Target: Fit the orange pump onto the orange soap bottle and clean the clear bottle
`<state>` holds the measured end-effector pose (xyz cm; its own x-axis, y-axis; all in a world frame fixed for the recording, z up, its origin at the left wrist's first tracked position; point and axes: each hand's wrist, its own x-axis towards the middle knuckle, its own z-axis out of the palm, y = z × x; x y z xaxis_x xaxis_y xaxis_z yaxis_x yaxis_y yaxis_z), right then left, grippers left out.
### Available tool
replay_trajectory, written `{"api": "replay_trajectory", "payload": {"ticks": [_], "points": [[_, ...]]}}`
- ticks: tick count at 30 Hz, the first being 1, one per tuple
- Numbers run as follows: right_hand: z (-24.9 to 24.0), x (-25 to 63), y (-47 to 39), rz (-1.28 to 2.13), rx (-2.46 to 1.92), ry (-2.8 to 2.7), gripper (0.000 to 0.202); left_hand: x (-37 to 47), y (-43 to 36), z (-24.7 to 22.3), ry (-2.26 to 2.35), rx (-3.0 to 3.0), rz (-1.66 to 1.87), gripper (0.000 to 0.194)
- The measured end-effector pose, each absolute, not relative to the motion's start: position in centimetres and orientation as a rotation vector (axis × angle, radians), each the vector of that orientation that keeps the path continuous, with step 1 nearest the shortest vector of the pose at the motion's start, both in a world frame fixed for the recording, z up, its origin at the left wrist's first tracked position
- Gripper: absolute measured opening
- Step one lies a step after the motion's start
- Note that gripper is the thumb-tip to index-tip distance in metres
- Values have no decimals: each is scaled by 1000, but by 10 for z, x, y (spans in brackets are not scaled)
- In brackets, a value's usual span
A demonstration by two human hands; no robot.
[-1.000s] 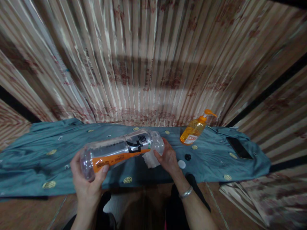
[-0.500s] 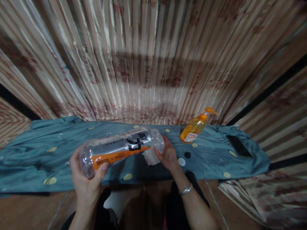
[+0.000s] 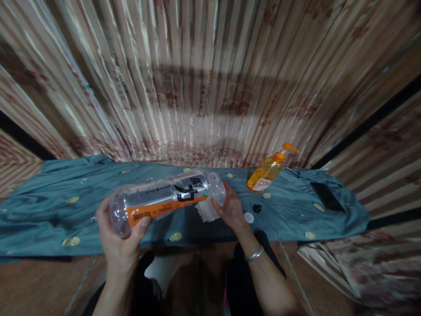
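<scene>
My left hand (image 3: 120,232) is wrapped round the base of a clear plastic bottle (image 3: 164,195) with a silver and orange label. The bottle lies slanted in the air, its neck pointing right and slightly up. At the neck end, my right hand (image 3: 232,208) grips a small clear plastic piece (image 3: 215,188); whether it is a cup or part of the bottle I cannot tell. No liquid shows in the bottle. Below the neck, a white tissue (image 3: 207,211) rests on the teal cloth (image 3: 158,243), partly hidden by the bottle and my right hand.
An orange pump bottle (image 3: 265,175) with amber liquid stands right of my right hand. Nearer lie a white round cap (image 3: 249,217) and a small black object (image 3: 257,208). A dark phone (image 3: 327,197) lies at the far right. Behind the surface hangs a striped curtain (image 3: 204,87).
The view has shifted slightly. Both hands keep the same hold on the bottle and the clear piece, with barely any movement.
</scene>
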<state>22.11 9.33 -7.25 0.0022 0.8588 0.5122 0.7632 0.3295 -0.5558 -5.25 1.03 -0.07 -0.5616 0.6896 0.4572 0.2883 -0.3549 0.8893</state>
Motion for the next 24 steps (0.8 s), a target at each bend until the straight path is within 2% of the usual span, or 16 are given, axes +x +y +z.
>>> {"api": "replay_trajectory", "payload": {"ticks": [10,24], "points": [[-76,222,96,115,-1454,-1782,66,-47,9,10,1562,1228,2051,85],[-75,223,95,91,-1430,-1773,64,-60,14,-12,1528,1427,2073,79]]}}
